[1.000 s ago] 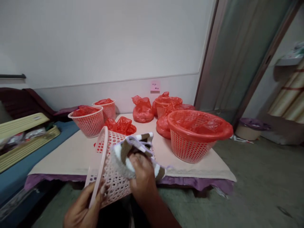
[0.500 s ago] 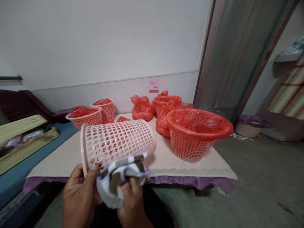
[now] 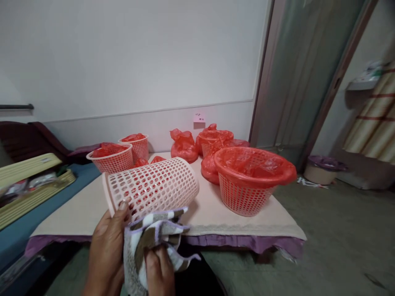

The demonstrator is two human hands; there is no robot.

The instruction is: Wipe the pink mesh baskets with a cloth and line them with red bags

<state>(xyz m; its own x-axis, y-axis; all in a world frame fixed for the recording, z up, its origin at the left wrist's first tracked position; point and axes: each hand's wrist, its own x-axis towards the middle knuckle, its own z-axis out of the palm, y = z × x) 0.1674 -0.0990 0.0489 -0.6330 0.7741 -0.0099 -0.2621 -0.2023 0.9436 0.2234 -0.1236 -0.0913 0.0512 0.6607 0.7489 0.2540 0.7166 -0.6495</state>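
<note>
A pale pink perforated plastic basket (image 3: 154, 187) lies on its side in front of me, its rim toward the left. My left hand (image 3: 108, 242) grips it at the rim end, the thumb pressed on the holed wall. In my right hand (image 3: 159, 267) is a bunched cloth (image 3: 138, 250), white, brown and grey with a purple edge. The cloth hangs just below the basket's near side; whether it touches the wall I cannot tell.
On the cream-covered table (image 3: 216, 222) a larger basket (image 3: 247, 193) with a red bag liner stands at right. Behind are knotted red bags (image 3: 183, 146) and lined pink baskets (image 3: 114, 158). A yellow case (image 3: 31, 168) lies at left, and a bin (image 3: 322, 170) stands on the floor.
My right hand has moved down and slightly left with the cloth, which now hangs more spread out. The basket has tilted a little, its rim end lower.
</note>
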